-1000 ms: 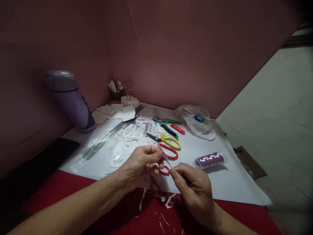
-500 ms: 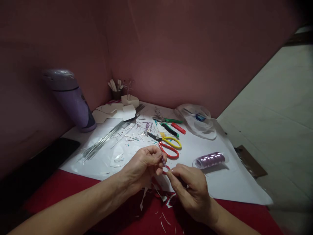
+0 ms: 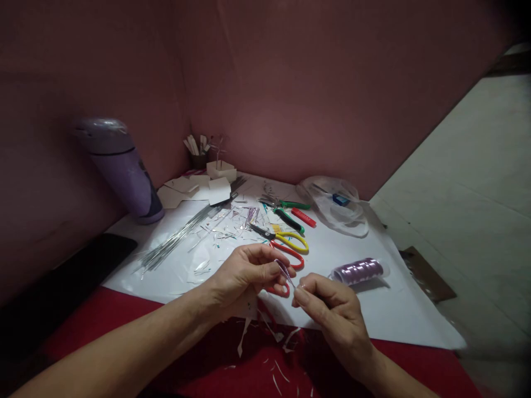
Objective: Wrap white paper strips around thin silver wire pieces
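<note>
A thin purple strand [image 3: 284,270], which looks folded or looped, runs between my two hands. My left hand [image 3: 251,272] is closed on its upper end, pinching it between thumb and fingers. On its lower end, the fingertips of my right hand [image 3: 332,315] are pressed together. Whether the strand is thread or wrapped wire cannot be made out. Right of my hands lies a spool of shiny purple thread [image 3: 360,271]. Just beyond my left fingers are scissors with a red and a yellow handle [image 3: 292,241]. Red loops like another tool's handle [image 3: 283,291] show partly beneath my hands.
Silver wires [image 3: 178,237] lie bundled left of scattered clippings [image 3: 226,229]. Green-handled pliers [image 3: 290,217], a red stick-shaped piece [image 3: 304,217] and a plastic bag [image 3: 332,213] lie farther back. A purple tumbler [image 3: 124,171] stands left. Paper scraps [image 3: 244,337] lie at the front edge.
My right hand has moved slightly right, away from my left. The left fingers have spread a little, and more of the purple strand shows between the hands.
</note>
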A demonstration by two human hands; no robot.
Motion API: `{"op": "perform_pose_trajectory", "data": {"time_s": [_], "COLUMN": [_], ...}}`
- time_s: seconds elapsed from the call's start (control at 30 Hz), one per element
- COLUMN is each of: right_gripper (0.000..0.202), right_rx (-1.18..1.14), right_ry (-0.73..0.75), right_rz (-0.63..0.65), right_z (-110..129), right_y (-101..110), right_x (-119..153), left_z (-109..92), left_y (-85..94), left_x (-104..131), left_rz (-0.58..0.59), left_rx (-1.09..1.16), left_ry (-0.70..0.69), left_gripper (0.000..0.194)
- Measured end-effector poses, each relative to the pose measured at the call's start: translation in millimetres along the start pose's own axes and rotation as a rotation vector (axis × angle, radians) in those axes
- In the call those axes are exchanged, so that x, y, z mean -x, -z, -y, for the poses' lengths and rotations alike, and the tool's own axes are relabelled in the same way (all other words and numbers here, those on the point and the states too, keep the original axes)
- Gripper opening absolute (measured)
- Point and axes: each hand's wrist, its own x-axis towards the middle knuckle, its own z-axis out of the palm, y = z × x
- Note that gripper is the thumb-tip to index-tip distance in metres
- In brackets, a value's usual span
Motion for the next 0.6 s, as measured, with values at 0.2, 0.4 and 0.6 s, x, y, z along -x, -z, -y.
{"op": "perform_pose_trajectory", "data": {"time_s": [0.2,0.4,0.6], "right_gripper": [0.027,0.029,0.029], "right_rx": [-0.261,-0.21,0.107], "right_ry": [-0.094,-0.079,0.083], "right_rz": [0.083,0.078,0.03], "right_z": [-1.7,-1.6,9.0], "right_y": [1.7,0.8,-1.3], "right_x": [0.4,1.1,4.5], "left_z": [-5.7,-5.5,-4.5], "left_y": [-5.1,-4.9,-1.0], "left_x": [2.2,3.1,0.4], "left_rz": [0.003,-0.01,0.013], "left_rx": [-0.105,-0.119,-0.107], "left_ry": [-0.043,-0.053,-0.03], "left_gripper": [0.008,0.006,0.013]}}
